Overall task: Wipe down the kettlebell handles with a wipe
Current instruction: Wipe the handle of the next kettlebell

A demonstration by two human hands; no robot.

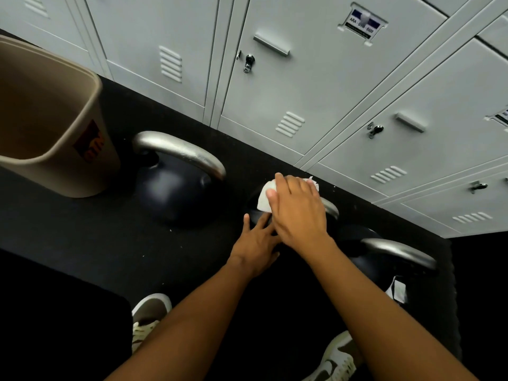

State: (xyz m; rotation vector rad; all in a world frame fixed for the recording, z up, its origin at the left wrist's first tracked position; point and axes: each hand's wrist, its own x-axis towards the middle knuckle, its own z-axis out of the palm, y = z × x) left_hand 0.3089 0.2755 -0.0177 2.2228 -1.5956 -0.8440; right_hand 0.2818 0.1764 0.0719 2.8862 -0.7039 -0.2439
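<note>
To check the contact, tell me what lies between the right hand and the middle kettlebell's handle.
The head view shows the white wipe between them, under the right hand and over the middle kettlebell's handle.

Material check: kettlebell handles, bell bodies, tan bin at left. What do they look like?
Handles: bare silvery metal, probably steel, satin with bright highlights. Bell bodies: dark coating, rubber or vinyl perhaps, soft dull sheen. Bin: tan moulded plastic, matte, thin rolled rim.

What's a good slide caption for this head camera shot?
Right hand presses a white wipe onto the middle kettlebell's handle while the left hand rests on its body, in front of grey lockers.
</note>
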